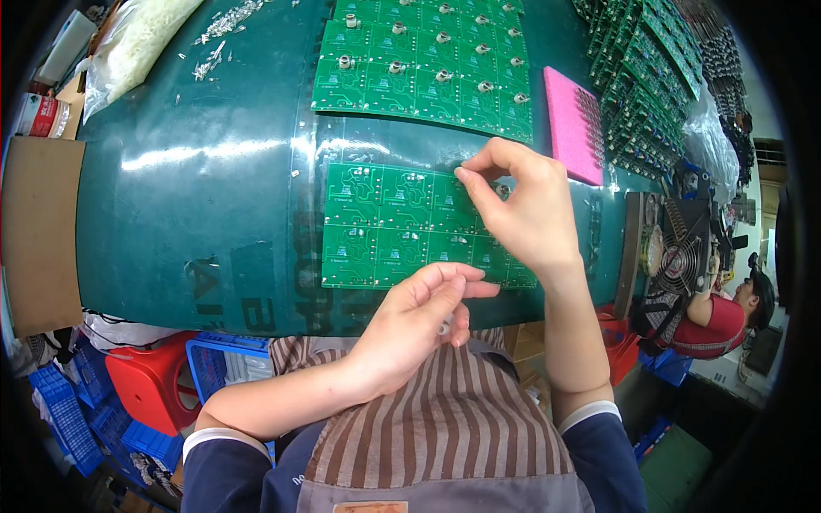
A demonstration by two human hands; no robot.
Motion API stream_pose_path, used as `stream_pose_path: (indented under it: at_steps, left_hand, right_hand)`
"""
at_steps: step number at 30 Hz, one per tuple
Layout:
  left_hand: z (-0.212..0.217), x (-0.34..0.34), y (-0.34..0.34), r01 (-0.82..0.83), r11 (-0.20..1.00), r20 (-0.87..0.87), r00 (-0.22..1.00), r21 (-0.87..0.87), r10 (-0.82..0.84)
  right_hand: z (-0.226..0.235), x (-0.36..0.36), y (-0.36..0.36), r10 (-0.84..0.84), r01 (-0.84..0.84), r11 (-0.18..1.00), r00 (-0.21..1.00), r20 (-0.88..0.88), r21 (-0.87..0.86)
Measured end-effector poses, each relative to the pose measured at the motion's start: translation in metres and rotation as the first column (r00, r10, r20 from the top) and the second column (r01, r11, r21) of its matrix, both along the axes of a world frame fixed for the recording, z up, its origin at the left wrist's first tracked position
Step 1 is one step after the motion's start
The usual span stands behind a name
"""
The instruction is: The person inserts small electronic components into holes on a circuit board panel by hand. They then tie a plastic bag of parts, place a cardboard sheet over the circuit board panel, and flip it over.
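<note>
Bare hands work over a green circuit board (406, 229) at the centre of the frame.
It lies flat on the worktop (197, 205), below a second board (419, 73) dotted with metal cylinders at upper centre; the left hand (419, 309), at its lower edge, curls its fingers around a small pale part (445, 326); the right hand (526, 205) brings thumb and forefinger together above it, any grip unclear; pink foam (564, 128) sits upper right. The step looks like hand-fitting small parts; the next move probably calls for precise, light fingertips.

One head-worn fisheye view looks steeply down, from near, on the fingers (498, 152) and green table (205, 214).
</note>
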State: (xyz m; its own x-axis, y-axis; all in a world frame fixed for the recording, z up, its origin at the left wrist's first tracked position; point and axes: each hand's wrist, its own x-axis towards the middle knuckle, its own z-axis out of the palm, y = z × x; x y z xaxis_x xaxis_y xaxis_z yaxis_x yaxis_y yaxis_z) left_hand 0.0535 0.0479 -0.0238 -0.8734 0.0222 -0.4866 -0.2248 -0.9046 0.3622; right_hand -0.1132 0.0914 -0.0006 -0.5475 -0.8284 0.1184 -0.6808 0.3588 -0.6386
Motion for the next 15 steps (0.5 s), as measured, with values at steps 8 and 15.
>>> stream_pose_path:
  at_steps: [8,15]
  left_hand:
    - [-0.002,0.000,-0.001,-0.003,0.999,-0.020,1.000,0.050,0.004]
    - [-0.003,0.000,-0.002,-0.004,0.999,-0.011,1.000,0.034,0.005]
  right_hand:
    - [-0.015,0.005,0.009,-0.003,-0.017,0.986,0.993,-0.117,-0.168]
    - [-0.015,0.004,0.006,0.029,-0.041,0.990,0.996,-0.088,-0.132]
